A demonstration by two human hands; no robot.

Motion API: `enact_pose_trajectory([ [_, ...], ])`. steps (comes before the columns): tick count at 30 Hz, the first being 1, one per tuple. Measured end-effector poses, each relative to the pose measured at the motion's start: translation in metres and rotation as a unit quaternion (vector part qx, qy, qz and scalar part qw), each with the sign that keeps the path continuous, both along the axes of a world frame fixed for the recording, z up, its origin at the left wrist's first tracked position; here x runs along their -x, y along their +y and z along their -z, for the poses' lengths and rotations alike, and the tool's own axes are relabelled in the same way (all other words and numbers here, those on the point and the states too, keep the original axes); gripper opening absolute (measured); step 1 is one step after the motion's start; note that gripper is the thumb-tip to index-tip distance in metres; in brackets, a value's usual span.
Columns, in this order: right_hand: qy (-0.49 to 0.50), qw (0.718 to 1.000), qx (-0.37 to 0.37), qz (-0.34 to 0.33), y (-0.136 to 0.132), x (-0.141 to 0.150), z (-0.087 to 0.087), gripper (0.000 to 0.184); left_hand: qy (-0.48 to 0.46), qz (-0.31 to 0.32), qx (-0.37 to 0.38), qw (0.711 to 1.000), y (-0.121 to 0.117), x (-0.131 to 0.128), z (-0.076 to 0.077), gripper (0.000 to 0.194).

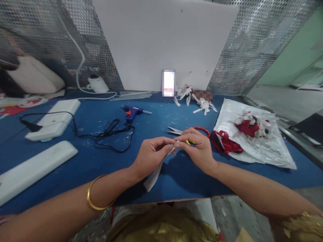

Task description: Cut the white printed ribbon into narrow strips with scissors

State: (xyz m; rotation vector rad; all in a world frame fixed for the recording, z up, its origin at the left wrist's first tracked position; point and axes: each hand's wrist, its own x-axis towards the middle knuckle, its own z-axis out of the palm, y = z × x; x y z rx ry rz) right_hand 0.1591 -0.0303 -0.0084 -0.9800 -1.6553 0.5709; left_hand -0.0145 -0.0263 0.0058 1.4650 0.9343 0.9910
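Between my two hands is a strip of white ribbon (154,177), its loose tail hanging down toward the table's front edge. My left hand (152,154) pinches it between thumb and finger. Fingertip to fingertip with it, my right hand (198,148) grips the ribbon's upper end; the exact fold there is hidden by the fingers. Just behind my right hand lie scissors with red handles (203,130), blades pointing left. A bit of yellow (191,142) shows under the right fingers; I cannot make out what it belongs to.
A blue glue gun (132,113) with a black cord lies at the back left, near a white power strip (54,119). Glue sticks (133,95), a phone (168,83) and white ribbon bows (205,106) line the back. On the right, a white plastic bag (267,153) bears fabric scraps.
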Motion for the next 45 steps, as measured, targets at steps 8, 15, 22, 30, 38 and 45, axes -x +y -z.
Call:
enact_pose_trajectory([
  [8,0.003,0.999,0.015,0.045,0.0023,-0.0026,-0.0048,0.010,-0.013,0.045,0.054,0.997,0.0027,-0.0001,0.0037,0.026],
  [15,0.004,0.998,0.033,0.048,0.0021,-0.0034,-0.0070,0.012,0.112,0.003,-0.093,0.989,0.0018,0.0052,0.0071,0.040],
  [22,0.012,0.998,0.044,0.044,0.0001,-0.0018,-0.0062,0.012,0.169,-0.030,-0.153,0.973,0.0027,0.0064,0.0050,0.021],
  [30,0.030,0.996,0.062,0.051,-0.0005,-0.0012,-0.0074,0.011,0.159,-0.044,-0.154,0.974,0.0011,0.0060,0.0031,0.019],
  [38,0.040,0.996,0.056,0.056,-0.0012,-0.0009,-0.0065,0.011,0.142,-0.048,-0.182,0.972,0.0026,0.0059,0.0039,0.014],
  [45,0.076,0.993,0.077,0.050,-0.0003,-0.0013,-0.0053,0.011,0.143,-0.085,-0.152,0.974,0.0025,0.0045,0.0052,0.015],
])
